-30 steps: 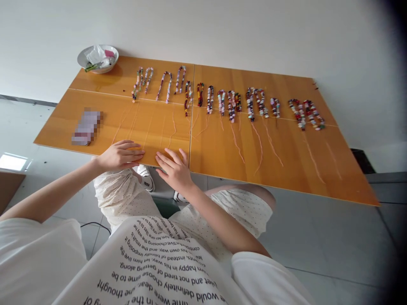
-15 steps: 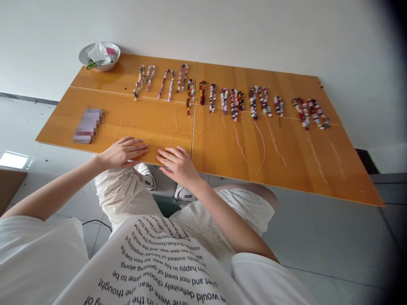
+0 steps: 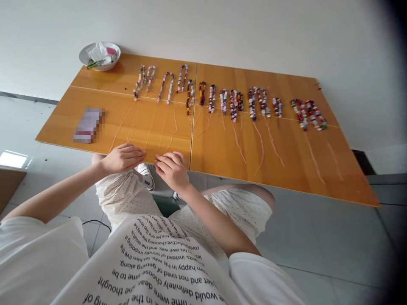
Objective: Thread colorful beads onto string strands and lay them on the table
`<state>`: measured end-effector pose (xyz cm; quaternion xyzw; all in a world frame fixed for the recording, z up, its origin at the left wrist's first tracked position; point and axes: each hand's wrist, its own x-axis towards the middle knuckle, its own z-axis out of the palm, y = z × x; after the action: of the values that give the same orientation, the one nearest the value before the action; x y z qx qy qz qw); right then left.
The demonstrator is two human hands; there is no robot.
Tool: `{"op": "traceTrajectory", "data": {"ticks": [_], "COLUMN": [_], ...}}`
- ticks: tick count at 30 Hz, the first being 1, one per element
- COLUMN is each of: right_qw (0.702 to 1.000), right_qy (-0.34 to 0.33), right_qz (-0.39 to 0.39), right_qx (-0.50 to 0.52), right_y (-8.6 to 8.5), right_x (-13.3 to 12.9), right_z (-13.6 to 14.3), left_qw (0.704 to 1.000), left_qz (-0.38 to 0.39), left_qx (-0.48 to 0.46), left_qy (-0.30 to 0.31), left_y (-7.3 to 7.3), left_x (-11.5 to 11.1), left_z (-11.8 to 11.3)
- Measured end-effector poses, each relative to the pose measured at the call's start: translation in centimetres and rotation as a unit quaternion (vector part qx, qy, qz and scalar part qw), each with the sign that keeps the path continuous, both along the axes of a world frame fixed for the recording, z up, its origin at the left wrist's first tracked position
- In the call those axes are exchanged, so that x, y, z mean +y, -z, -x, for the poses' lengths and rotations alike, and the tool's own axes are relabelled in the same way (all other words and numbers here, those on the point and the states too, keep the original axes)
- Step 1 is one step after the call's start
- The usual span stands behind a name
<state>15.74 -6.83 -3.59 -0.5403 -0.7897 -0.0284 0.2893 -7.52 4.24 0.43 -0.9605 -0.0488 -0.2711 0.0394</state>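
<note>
My left hand (image 3: 124,157) rests at the front edge of the wooden table (image 3: 216,165), its fingers stretched to the right, close together and slightly bent. Beside it, my right hand (image 3: 172,167) lies over the same edge with its fingers loosely bent and slightly apart. I see nothing held in either hand. Thin orange cords (image 3: 149,131) run down the tabletop towards my fingertips; whether the fingers touch their ends I cannot tell. These cords trail from looped bead strings (image 3: 165,87) in mixed colours, laid out in a row farther back.
A white bowl (image 3: 83,56) holding plastic wrapping and a pink item stands at the back left corner. On the left lies a blurred purple-grey rectangular item (image 3: 89,125). More bead loops (image 3: 252,103) with cords fill the right half. The wall (image 3: 222,29) is behind the table.
Both hands have drawn back slightly towards me, to the table's edge, and their fingers have bent a little from lying flatter. The bead strings stay in place.
</note>
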Motion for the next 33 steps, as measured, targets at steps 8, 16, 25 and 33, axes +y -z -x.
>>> {"op": "traceTrajectory", "data": {"ticks": [8, 16, 25, 33], "right_qw": [0.999, 0.975, 0.902, 0.797], "right_qy": [0.0, -0.005, -0.126, -0.082], "right_qz": [0.027, 0.055, 0.01, 0.119], "right_qx": [0.045, 0.216, 0.412, 0.587], "right_y": [0.5, -3.1, -13.7, -26.2], "right_x": [-0.2, 1.7, 11.9, 19.1], "right_z": [0.5, 0.3, -5.7, -9.4], "left_qw": [0.997, 0.973, 0.86, 0.802], "left_qz": [0.048, 0.204, 0.39, 0.461], "left_qx": [-0.044, -0.036, -0.293, -0.336], "left_qy": [-0.044, -0.1, -0.152, -0.176], "left_y": [0.4, -2.2, -12.7, -25.0], "left_x": [-1.8, -1.7, 5.1, 13.1], "left_z": [0.1, -1.0, -3.8, -8.2]}}
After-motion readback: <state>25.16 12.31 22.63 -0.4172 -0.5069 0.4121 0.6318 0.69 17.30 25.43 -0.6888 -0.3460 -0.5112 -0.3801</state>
